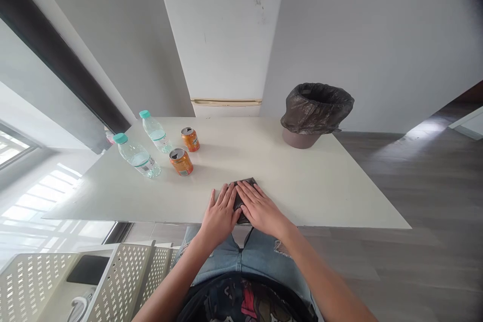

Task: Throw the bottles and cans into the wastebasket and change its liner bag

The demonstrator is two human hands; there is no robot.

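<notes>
Pale walls [358,50] and a scuffed white panel [226,25] behind a white worktop [320,191]; at its near edge, partly covered, a folded black sheet [239,203], perhaps plastic; left hand [221,214] palm down on its left side, right hand [260,209] palm down on its right, fingertips of the two close together towards its far end; grip of each flat and extended, fingers mostly side by side, pinching nothing; held so, presumably, to press the folds down and stop any springing open; bottles [139,157] and cans [181,162] grouped on the left, bin [300,139] on the right, probably for working room between.

Among the containers, two clear bottles, upright, teal caps on; cannot tell full from empty; just beside them, two orange cans, upright, dark openings on top, contents hidden; near the far edge, the brownish bin, lined with a black bag [317,113] draped over its rim, interior too dark to read; below the worktop, on the left, a perforated basket [124,271] holding a dark flat thing [88,269] and a white cord [79,307].
</notes>
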